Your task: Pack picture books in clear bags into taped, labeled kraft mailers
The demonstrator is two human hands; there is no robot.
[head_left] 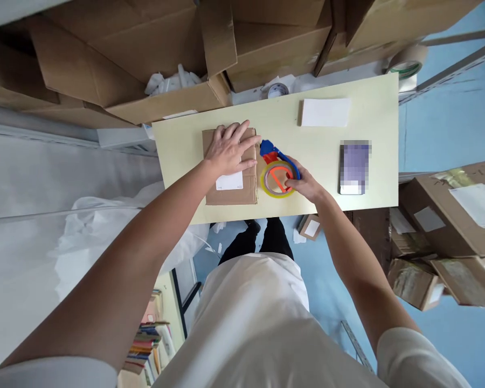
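Note:
A small cardboard box [248, 188] with a white label [229, 181] lies on the pale yellow table [319, 151]. My left hand [231, 148] rests on top of the box, fingers spread. Beside the box's right edge, my right hand [305, 180] grips a tape dispenser [269, 153], blue and red, loaded with a roll of yellow-edged tape [264, 186]. The blue head of the dispenser is close to the box's upper right side, near my left fingertips. Whether tape is touching the box is too small to make out.
A white stack of paper [325, 112] and a phone [354, 168] lie on the table's right part. Large open cartons [275, 48] line the back, with tape rolls [277, 90] near them. More boxes [456, 210] are piled at the right; a white bag [105, 226] is at the left.

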